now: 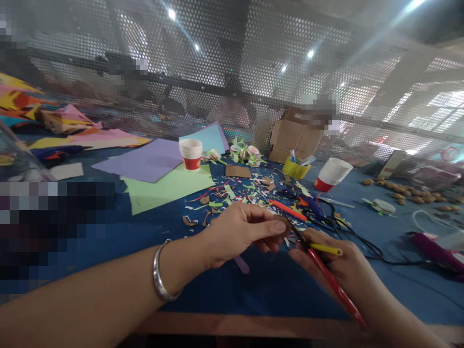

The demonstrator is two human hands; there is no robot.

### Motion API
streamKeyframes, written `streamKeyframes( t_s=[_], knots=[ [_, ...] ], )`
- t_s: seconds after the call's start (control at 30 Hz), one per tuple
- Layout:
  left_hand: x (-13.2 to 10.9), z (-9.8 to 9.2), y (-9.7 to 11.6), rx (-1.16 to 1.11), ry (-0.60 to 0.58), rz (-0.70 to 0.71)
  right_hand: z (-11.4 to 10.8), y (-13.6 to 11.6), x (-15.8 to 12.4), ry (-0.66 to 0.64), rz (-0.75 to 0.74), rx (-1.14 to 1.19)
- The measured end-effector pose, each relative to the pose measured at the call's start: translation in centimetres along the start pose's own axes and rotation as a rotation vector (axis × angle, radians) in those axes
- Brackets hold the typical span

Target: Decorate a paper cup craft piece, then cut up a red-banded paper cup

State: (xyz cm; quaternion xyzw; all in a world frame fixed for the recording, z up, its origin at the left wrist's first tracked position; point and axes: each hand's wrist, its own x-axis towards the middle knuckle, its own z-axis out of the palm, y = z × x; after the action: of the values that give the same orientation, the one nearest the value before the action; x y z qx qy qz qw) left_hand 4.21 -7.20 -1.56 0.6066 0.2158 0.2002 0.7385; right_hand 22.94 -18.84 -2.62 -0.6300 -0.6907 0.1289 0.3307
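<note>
My left hand (246,227), with a silver bangle at the wrist, pinches a small piece of brown cardboard (282,222) between thumb and fingers. In my right hand (326,261) is a long tool with a red handle (337,290) and a dark front part that meets the cardboard; its exact kind is hard to make out. A yellow stick-like piece (326,249) also lies in that hand's grip. Just beyond the hands rests an orange tool (288,210) among paper scraps. A purple strip (241,265) pokes out below my left hand.
Paper cups (190,153) stand on green paper (166,188) beside purple paper (145,159). Another cup stack (332,174), a yellow holder (296,168), cardboard (297,133), cables (362,244) and a purple glue gun (437,251) are around. Paper scraps cover the blue table's middle.
</note>
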Motion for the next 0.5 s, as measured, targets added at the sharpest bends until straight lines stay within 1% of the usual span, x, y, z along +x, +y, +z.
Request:
streamKeyframes(
  t_s=[0.17, 0.27, 0.37, 0.43, 0.5],
  knots=[
    [0.03, 0.04, 0.15, -0.081, -0.014, -0.042, 0.52, -0.15, -0.19, 0.057, 0.005, -0.029],
    [0.11, 0.10, 0.13, -0.106, 0.007, -0.048, 0.61, -0.28, -0.17, 0.093, 0.014, -0.049],
    [0.22, 0.05, -0.04, -0.092, 0.056, -0.028, 0.47, -0.21, -0.05, 0.129, 0.033, -0.062],
    [0.27, -0.07, -0.20, -0.035, 0.087, 0.007, 0.35, 0.00, 0.04, 0.117, 0.047, -0.052],
    [0.29, -0.21, -0.33, 0.034, 0.098, 0.036, 0.24, 0.26, 0.07, 0.058, 0.051, -0.022]
  ],
)
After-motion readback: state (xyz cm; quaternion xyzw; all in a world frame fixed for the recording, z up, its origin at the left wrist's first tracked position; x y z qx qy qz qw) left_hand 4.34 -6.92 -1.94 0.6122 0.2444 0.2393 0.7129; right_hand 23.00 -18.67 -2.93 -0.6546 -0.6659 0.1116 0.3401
